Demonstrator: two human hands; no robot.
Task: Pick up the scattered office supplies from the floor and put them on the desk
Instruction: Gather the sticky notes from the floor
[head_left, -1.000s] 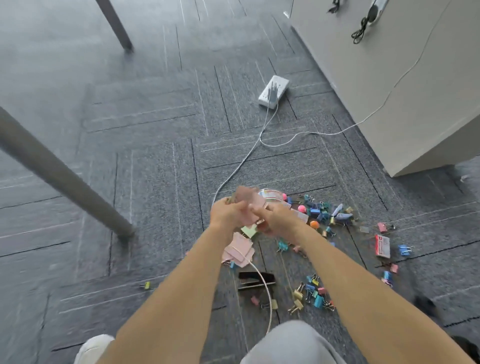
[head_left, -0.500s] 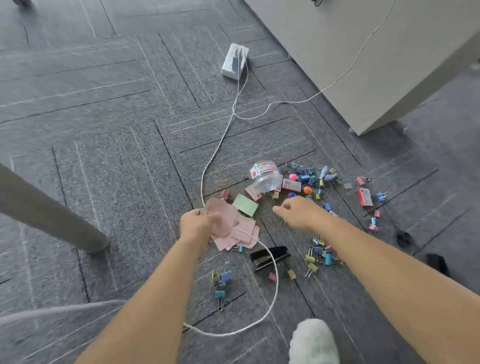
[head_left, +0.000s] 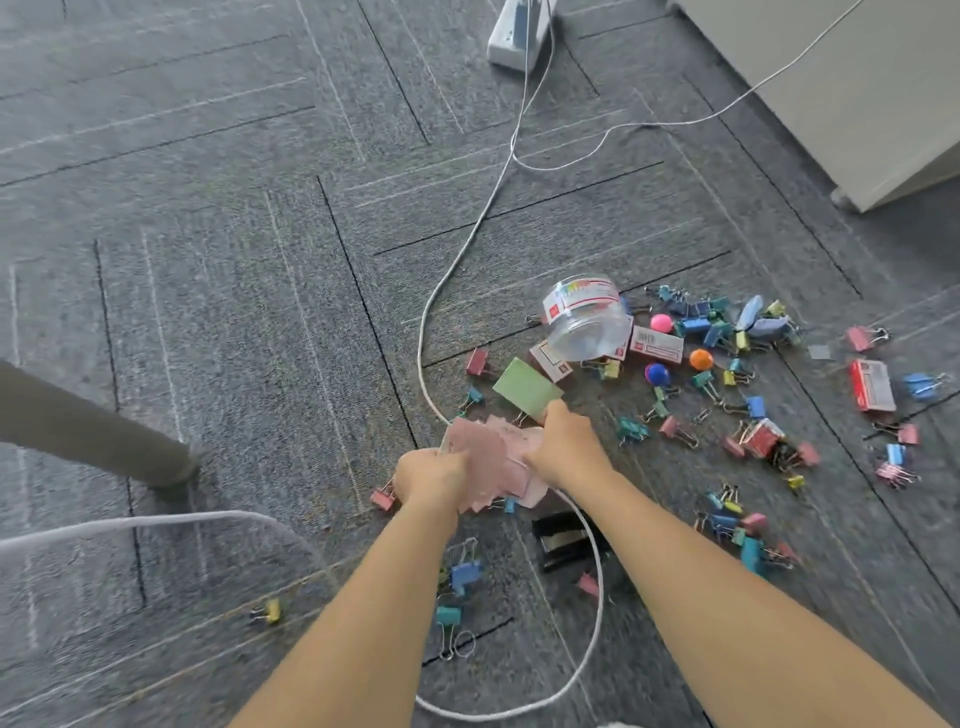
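Pink paper notes (head_left: 492, 457) lie in a loose pile on the grey carpet. My left hand (head_left: 434, 477) grips the pile's left side. My right hand (head_left: 565, 446) is closed on its right side, just below a green note (head_left: 525, 387). A clear plastic jar (head_left: 589, 323) lies tipped over beyond them. Small staple boxes (head_left: 655, 344) and several coloured binder clips (head_left: 719, 322) are scattered to the right. A black stapler (head_left: 562, 538) lies under my right forearm.
A white cable (head_left: 457, 270) loops across the carpet from a power strip (head_left: 519, 31) at the top, passing under my arms. A grey table leg (head_left: 93, 441) stands at the left. A beige cabinet (head_left: 857, 93) fills the upper right corner.
My right hand has come back from the clips to the pink notes and now holds them together with my left hand. The view has moved closer to the floor.
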